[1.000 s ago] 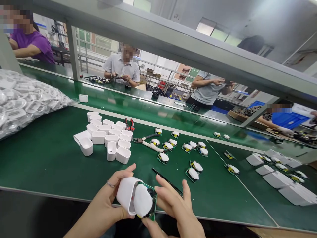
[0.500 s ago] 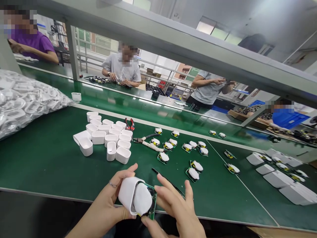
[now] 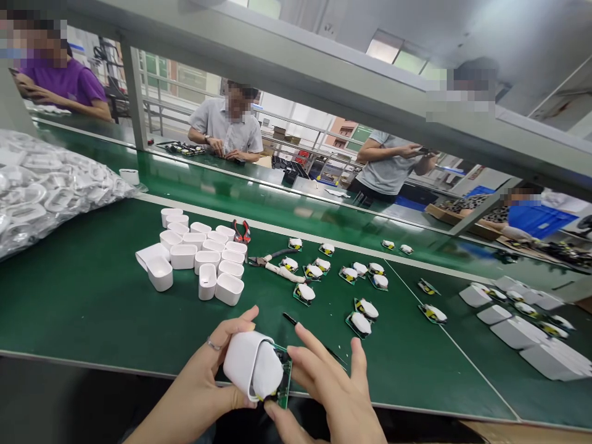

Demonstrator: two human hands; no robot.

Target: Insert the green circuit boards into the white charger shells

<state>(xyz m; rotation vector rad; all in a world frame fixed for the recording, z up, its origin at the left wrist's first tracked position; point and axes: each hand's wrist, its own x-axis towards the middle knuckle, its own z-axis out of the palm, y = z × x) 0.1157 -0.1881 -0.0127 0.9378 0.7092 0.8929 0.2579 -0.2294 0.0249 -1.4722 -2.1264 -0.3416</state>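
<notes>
Green workbench (image 3: 83, 308), white case (image 3: 245, 364) between left hand (image 3: 203, 376) and right hand (image 3: 328, 385)

case: white plastic case (image 3: 243, 364), tilted, held in left hand (image 3: 201, 382)
insert: white-covered part (image 3: 269, 370), seated in case's open end
board: green circuit board (image 3: 285, 379), against right hand (image 3: 330, 385)

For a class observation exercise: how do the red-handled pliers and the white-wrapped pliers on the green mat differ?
The red-handled pliers have two red handles; the white-wrapped pliers have one white-wrapped handle and one grey. The red pair's handles sit close together; the white-wrapped pair's spread wide. The red pair lies by the white cases, the white-wrapped pair by the circuit boards. Both lie on the green mat, unheld.
</notes>
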